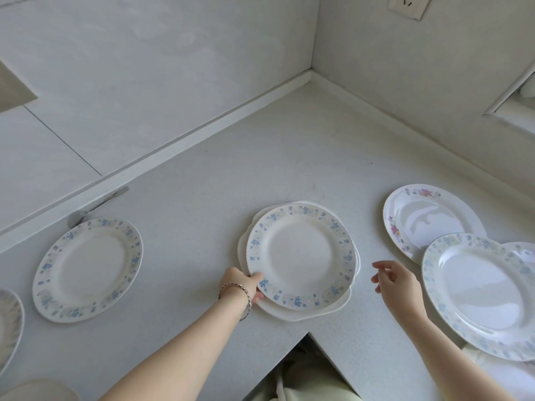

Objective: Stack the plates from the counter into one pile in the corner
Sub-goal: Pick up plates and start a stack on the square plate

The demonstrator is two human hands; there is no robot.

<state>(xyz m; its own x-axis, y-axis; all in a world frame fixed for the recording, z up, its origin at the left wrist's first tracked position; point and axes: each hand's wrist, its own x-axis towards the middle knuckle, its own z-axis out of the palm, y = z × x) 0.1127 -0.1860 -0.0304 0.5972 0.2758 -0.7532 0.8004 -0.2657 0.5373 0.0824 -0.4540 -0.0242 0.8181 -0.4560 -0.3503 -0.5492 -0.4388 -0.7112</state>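
A blue-flowered plate (301, 253) lies on top of a plain white scalloped plate (292, 314) in the middle of the counter. My left hand (241, 287) grips the left rim of this pair, thumb on the flowered border. My right hand (398, 285) hovers open just right of the pile, touching nothing. Another blue-flowered plate (86, 269) sits alone at the left. On the right, a pink-flowered plate (428, 218) lies partly under a large blue-flowered plate (477, 293). The corner of the counter (311, 91) is far behind the pile.
A metal utensil (95, 208) lies against the backsplash behind the left plate. Part of one more plate (8, 322) shows at the left edge. The counter has an inner cut-out edge (308, 334) near me. A wall socket (408, 5) is up on the right wall.
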